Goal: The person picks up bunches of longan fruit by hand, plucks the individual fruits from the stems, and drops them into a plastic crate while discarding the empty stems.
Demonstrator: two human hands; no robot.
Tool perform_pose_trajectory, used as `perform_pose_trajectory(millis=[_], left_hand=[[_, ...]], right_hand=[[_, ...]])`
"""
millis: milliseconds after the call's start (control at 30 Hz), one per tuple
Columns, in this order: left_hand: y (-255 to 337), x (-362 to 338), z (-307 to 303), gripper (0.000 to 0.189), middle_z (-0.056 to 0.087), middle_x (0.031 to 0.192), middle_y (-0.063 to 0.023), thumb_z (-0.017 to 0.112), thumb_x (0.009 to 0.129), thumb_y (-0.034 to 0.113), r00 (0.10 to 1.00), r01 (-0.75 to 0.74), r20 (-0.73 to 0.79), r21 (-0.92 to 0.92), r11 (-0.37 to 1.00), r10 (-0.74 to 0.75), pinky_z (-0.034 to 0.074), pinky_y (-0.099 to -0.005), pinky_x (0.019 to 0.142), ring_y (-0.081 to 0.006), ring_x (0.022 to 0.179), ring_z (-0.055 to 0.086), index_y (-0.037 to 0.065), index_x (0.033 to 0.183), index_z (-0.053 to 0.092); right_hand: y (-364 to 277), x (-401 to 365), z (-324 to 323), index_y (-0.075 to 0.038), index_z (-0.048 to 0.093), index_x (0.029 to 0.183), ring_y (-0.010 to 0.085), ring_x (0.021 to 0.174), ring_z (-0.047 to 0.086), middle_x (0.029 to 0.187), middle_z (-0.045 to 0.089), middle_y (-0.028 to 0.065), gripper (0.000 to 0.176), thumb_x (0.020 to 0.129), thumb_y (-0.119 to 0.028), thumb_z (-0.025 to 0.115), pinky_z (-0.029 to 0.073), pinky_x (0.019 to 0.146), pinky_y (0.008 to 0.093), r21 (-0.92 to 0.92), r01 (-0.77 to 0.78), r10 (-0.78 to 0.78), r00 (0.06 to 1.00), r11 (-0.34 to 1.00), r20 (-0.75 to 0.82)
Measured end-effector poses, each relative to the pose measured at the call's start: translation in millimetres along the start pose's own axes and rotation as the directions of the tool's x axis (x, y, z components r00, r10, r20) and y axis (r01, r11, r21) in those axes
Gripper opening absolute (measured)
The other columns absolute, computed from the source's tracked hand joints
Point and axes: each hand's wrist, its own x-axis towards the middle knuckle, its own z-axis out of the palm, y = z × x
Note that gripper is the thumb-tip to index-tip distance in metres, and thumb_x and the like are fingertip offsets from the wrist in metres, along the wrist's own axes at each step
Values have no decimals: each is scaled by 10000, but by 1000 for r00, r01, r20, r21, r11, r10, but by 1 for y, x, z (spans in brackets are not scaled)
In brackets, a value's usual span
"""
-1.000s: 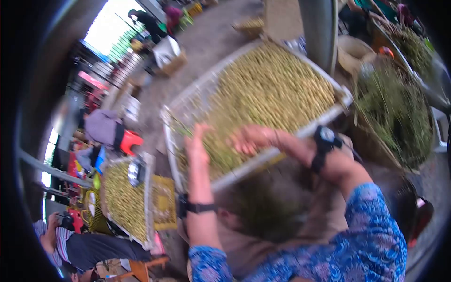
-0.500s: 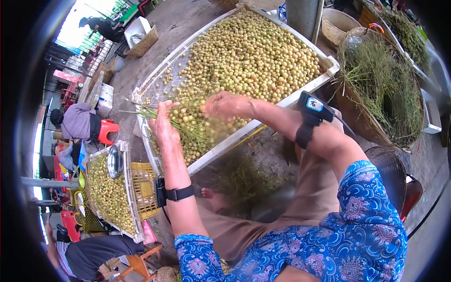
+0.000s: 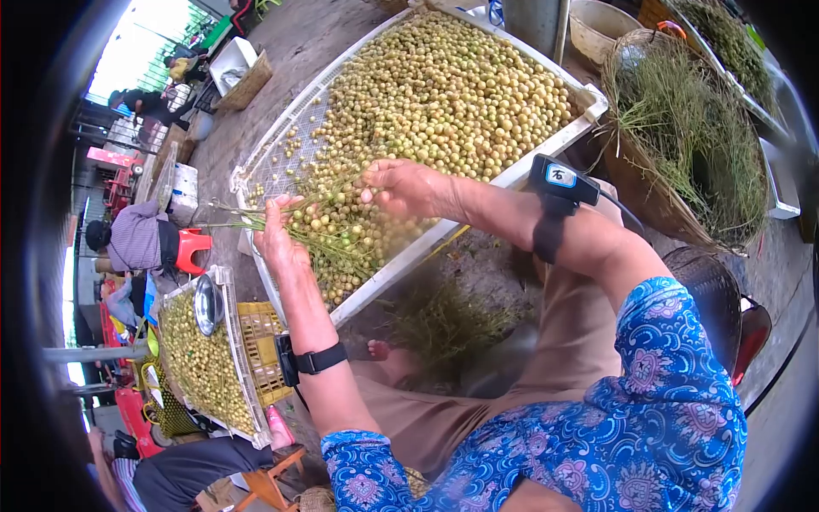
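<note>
My left hand [image 3: 285,243] is closed round a bunch of thin green fruit stems [image 3: 247,220], whose cut ends stick out to the left. Twigs with small round fruits spread from it to the right, over the tray. At their tips is my right hand [image 3: 408,189], its fingers pinched together; what lies between them is hidden. Beneath both hands stands a large white plastic tray [image 3: 531,177] heaped with small round yellow-green fruits [image 3: 452,94]. Its mesh bottom shows at the left side.
A wicker basket [image 3: 653,192] full of bare green stems [image 3: 691,145] stands right of the tray. More stripped stems [image 3: 452,333] lie on the floor between my legs. At left, another fruit tray [image 3: 205,358] bears a metal bowl [image 3: 208,305]. A person [image 3: 136,235] sits by a red stool [image 3: 194,249].
My right hand has shifted slightly left and its fingers have drawn together at the twigs. My left hand keeps hold of the stems. The whole view has shifted a little.
</note>
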Motion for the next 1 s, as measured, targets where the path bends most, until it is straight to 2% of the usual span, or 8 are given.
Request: perform_pose_trajectory(millis=[233,333,367,467,500,633,700,1000], left_hand=[[-2,-5,6,202,583,751,-173,501,845,163,1000,-3,-23,83,997,5,539,-373,566,-237,655,591,-27,797,548],[-5,-10,14,198,586,761,-175,505,842,164,1000,29,-3,68,997,-29,540,-371,564,-239,652,591,-28,812,542],[-8,-10,16,199,586,762,-176,500,845,159,999,28,-24,72,997,-26,543,-370,552,-239,654,592,-34,817,535],[-14,-9,21,204,583,770,-181,499,844,155,1000,-6,-27,62,998,8,545,-369,538,-240,657,594,-42,806,535],[-15,-9,22,204,583,770,-181,499,844,155,1000,-5,-24,64,998,7,545,-369,538,-240,657,594,-42,806,535],[-11,-6,18,233,578,788,-185,491,849,168,1000,15,-2,58,998,-15,546,-370,535,-249,658,592,-54,798,539],[-7,-2,13,259,578,797,-188,476,857,184,1000,17,13,44,999,-18,546,-377,563,-263,658,591,-62,804,541],[12,5,-11,253,584,795,-191,485,852,187,999,-26,-20,16,1000,26,540,-395,580,-275,677,598,-54,806,547]], right_hand=[[-8,-15,9,-67,385,1223,103,489,472,802,587,80,371,877,-189,438,442,435,191,-568,-86,-30,981,819,-191],[-13,-5,4,-99,348,1262,236,927,549,1094,526,132,458,846,-230,486,433,870,328,-999,8,-418,908,45,-11],[-15,-6,1,-108,366,1253,237,1099,452,1195,460,130,443,845,-239,476,291,1003,334,-997,-54,-333,940,47,-67],[-14,-1,-1,-101,378,1246,225,988,517,1148,498,130,426,851,-237,460,404,900,337,-991,-129,-332,933,46,-137],[-21,-6,3,-107,356,1264,162,750,558,1054,547,123,433,853,-198,455,492,670,274,-987,-159,-273,949,18,-158],[-19,5,-13,-97,442,1181,83,532,478,871,582,82,337,850,-150,466,434,455,183,-778,-142,-121,955,612,-270],[-21,11,-17,-82,500,1029,43,467,433,743,560,37,180,856,-107,462,391,408,131,-204,-1,9,999,979,41],[-21,2,-12,-60,522,876,31,470,439,675,556,9,82,855,-132,489,397,416,124,-139,9,19,980,990,197]])
